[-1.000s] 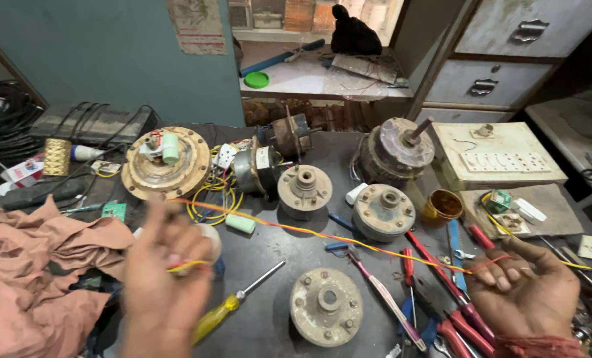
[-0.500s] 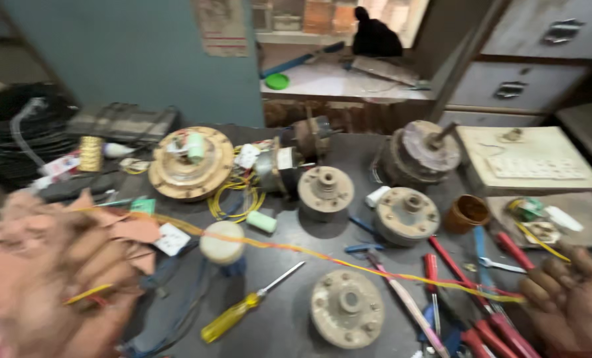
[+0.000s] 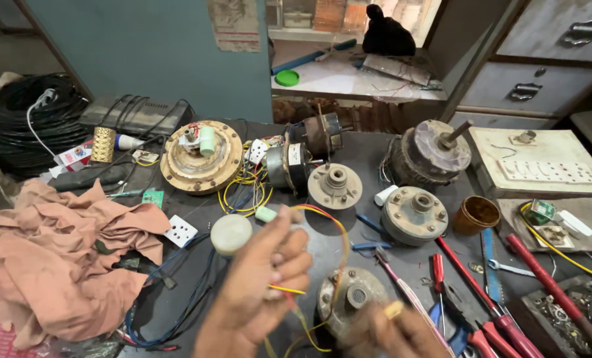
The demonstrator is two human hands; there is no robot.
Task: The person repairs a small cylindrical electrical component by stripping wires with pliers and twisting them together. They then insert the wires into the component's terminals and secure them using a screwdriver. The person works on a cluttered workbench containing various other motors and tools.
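My left hand (image 3: pixel 259 285) is raised over the bench middle, fingers pinched on a bundle of yellow, red and orange wires (image 3: pixel 339 229). The wires arc up from the fingertips and drop toward a round grey motor cover (image 3: pixel 349 295) below. At the bottom edge my right hand (image 3: pixel 392 331) is blurred, beside that cover, with a small yellow tip at its fingers. Whether it grips anything is unclear. A white round cap (image 3: pixel 231 233) lies just left of my left hand.
A pink cloth (image 3: pixel 64 265) is heaped at the left. Motor parts stand behind: a brass-coloured rotor disc (image 3: pixel 201 159), two bearing covers (image 3: pixel 335 187) (image 3: pixel 414 213) and a motor (image 3: pixel 428 154). Red-handled screwdrivers (image 3: pixel 501 325) and a copper cup (image 3: pixel 476 213) lie right. A black cable coil (image 3: pixel 24 119) sits far left.
My left hand rose toward the centre with the wires, covering the yellow-handled screwdriver. My right hand moved from the right edge to the bottom centre beside the round cover. The view shifted.
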